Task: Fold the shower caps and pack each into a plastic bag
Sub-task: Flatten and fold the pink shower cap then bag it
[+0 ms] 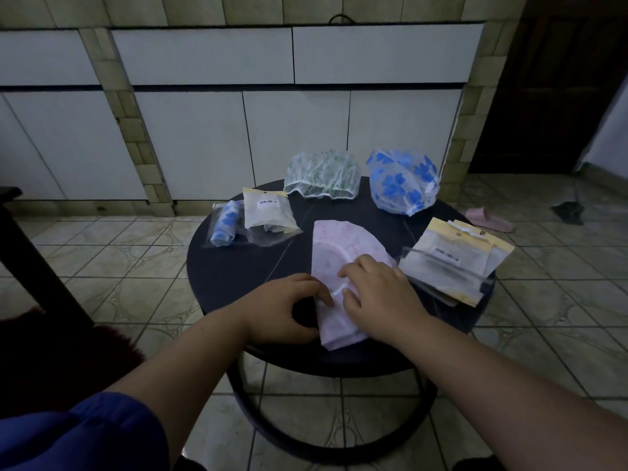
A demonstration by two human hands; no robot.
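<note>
Head view: both hands, left (289,305) and right (375,290), pinch the pink cap (339,243) at its near end on the table (238,280). Folded flat, its long axis runs away from the person. Two bags (268,217) look filled (contents dim); green cap (323,175) and blue cap (402,180) remain, spare bags (455,263) beside.
</note>
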